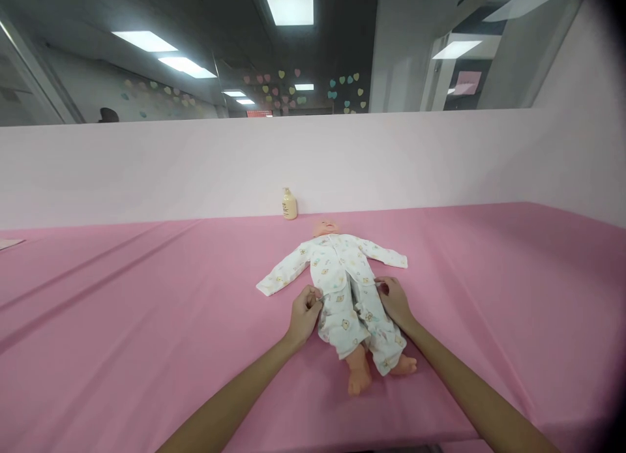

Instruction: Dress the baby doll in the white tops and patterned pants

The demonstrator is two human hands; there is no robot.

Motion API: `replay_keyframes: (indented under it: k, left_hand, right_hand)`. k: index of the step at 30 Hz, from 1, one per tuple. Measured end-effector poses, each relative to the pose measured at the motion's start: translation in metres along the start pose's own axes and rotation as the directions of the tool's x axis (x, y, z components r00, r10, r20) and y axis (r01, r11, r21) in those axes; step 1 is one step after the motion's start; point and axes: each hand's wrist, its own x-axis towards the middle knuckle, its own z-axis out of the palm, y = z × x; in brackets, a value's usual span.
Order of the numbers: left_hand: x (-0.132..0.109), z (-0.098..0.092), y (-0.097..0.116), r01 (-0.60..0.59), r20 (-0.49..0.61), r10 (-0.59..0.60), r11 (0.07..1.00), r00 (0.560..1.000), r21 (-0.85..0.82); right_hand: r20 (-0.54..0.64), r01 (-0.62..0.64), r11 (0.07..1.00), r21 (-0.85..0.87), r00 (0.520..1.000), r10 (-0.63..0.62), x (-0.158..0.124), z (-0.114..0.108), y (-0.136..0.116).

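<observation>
A baby doll [359, 371] lies on its back with its feet towards me, dressed in a white patterned baby top [330, 268] and matching pants [345, 322]. The top's sleeves stretch out to both sides. At the doll's hip on the left, my left hand [306, 313] is closed in a pinch on the edge of the clothing. My right hand [394, 301] pinches the clothing at the opposite hip. Whether each pinch takes the top's hem or the pants' waist is hard to make out. Both bare feet stick out of the pant legs.
A pale yellow pump bottle [289, 205] stands against the white wall [195, 169] behind the doll. Pink cloth [147, 336] with a few creases covers the table. A flat pale item [10, 243] lies at the far left edge. Above the wall, a window reflects ceiling lights.
</observation>
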Motion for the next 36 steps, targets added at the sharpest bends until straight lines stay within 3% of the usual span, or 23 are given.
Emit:
replay_keyframes:
  k: [5,8,11,15,19,22,26,32,36]
  left_hand:
    - [0.015,-0.009,0.009,-0.122,-0.023,0.125,0.988,0.992,0.091]
    - [0.047,-0.003,0.028,-0.207,-0.135,0.221,0.972,0.966,0.111]
    - [0.091,0.016,0.046,-0.229,-0.243,0.261,0.961,0.934,0.155]
    - [0.152,0.043,0.048,-0.086,-0.234,0.191,0.915,0.953,0.395]
    - [0.188,0.050,0.030,0.110,-0.261,0.083,0.755,0.962,0.646]
    - [0.193,0.048,0.019,0.152,-0.280,0.077,0.689,0.957,0.709]
    - [0.192,0.049,0.014,0.180,-0.287,0.065,0.644,0.956,0.744]
    - [0.190,0.050,0.015,0.207,-0.312,0.053,0.640,0.949,0.740]
    - [0.189,0.049,0.016,0.179,-0.300,0.058,0.691,0.952,0.700]
  right_hand:
    - [-0.036,-0.010,1.000,0.005,0.999,0.010,0.007,-0.009,-0.011]
    - [-0.099,0.058,0.998,0.006,0.993,-0.057,0.026,-0.013,-0.028]
    - [-0.099,0.181,0.978,0.100,0.980,-0.171,0.060,-0.003,-0.056]
    - [-0.027,0.318,0.935,0.155,0.948,-0.318,0.113,0.037,-0.093]
    - [0.031,0.297,0.946,0.129,0.952,-0.303,0.149,0.080,-0.100]
    - [0.035,0.265,0.958,0.114,0.962,-0.270,0.160,0.098,-0.088]
    - [0.038,0.347,0.936,0.054,0.936,-0.350,0.161,0.103,-0.075]
    - [0.028,0.354,0.929,0.111,0.933,-0.359,0.161,0.099,-0.073]
    - [0.043,0.322,0.927,0.195,0.941,-0.336,0.160,0.096,-0.074]
